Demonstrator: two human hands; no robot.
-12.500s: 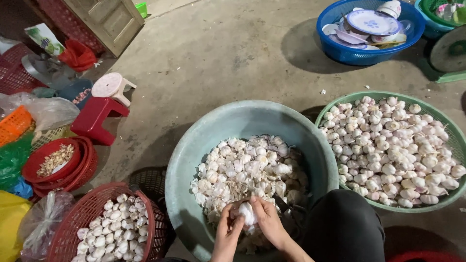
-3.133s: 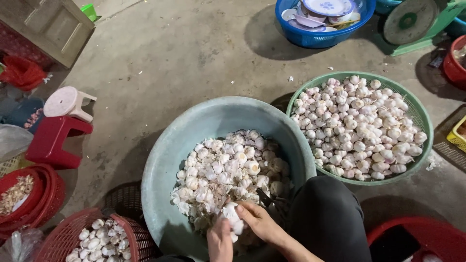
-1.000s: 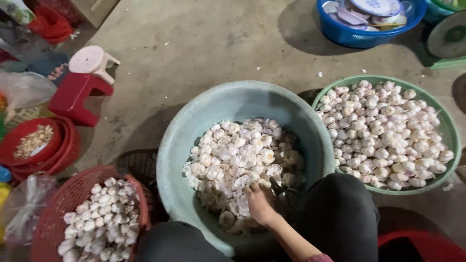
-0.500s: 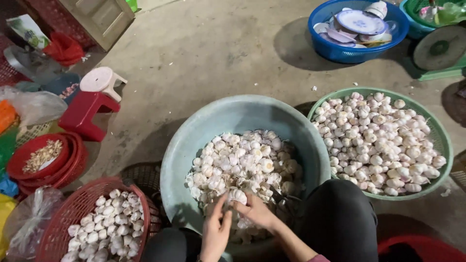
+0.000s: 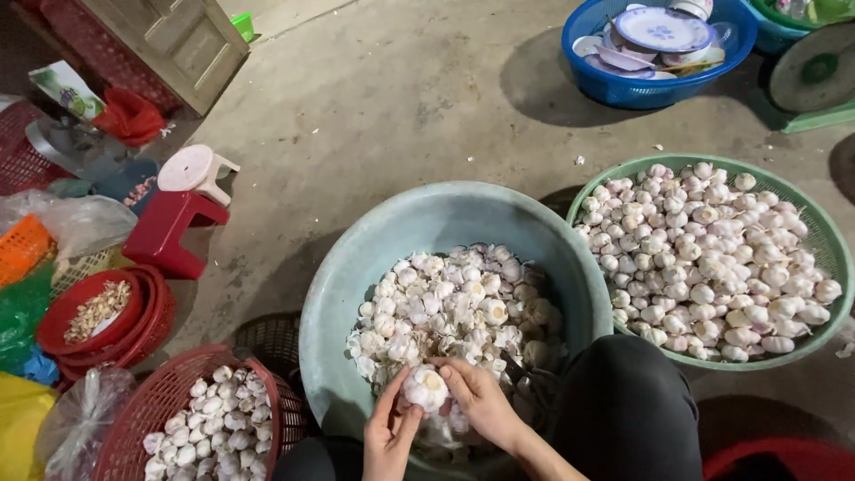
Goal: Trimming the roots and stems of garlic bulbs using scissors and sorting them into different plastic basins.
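— What sits at nine o'clock from the basin?

— A red basket (image 5: 134, 436) of garlic heads at about eight, red bowls (image 5: 107, 316) of scraps above it, a red stool (image 5: 183, 214) at ten.

— And the hands?

— Over the near rim of the teal basin (image 5: 356, 276), at six o'clock. The left hand (image 5: 389, 434) cups a garlic bulb (image 5: 425, 387) from below, fingers half curled; the right hand (image 5: 481, 401) closes over its side, thumb and fingertips pinching the skin.

— So which step is this?

— Peeling the loose outer skin, I judge. The next move calls for a firm pinch and twist without splitting cloves.

— To the right?

— A green basket (image 5: 833, 307), heaped with bulbs, at two o'clock.
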